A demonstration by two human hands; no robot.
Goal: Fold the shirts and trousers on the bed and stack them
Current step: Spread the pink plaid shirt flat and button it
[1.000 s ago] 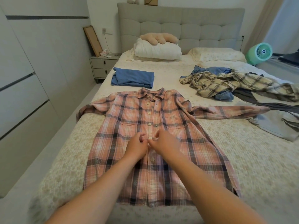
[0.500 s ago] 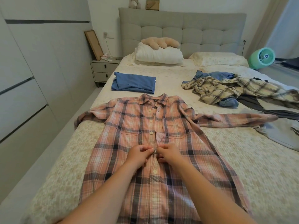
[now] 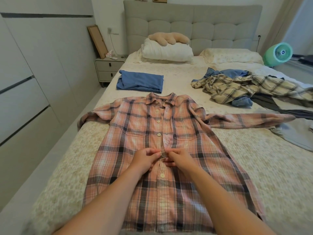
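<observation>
Head camera looks down at a pink plaid shirt (image 3: 169, 150) lying flat, front up, on the near part of the bed (image 3: 262, 167). Its sleeves stick out to both sides. The left hand (image 3: 145, 158) and the right hand (image 3: 179, 157) meet at the middle of the shirt, on the strip of buttons. Each hand pinches the cloth there with bent fingers, so both hands hold the shirt front. Above the hands the shirt front is open. One white button (image 3: 162, 175) shows just below the hands.

Behind the shirt's collar sits a folded blue garment (image 3: 140, 81). Off to the right lies a messy pile with a cream plaid shirt (image 3: 237, 87) on top of blue and grey clothes. A white pillow (image 3: 167, 51) rests near the grey headboard (image 3: 193, 22), and a green fan (image 3: 279, 53) stands beside the bed.
</observation>
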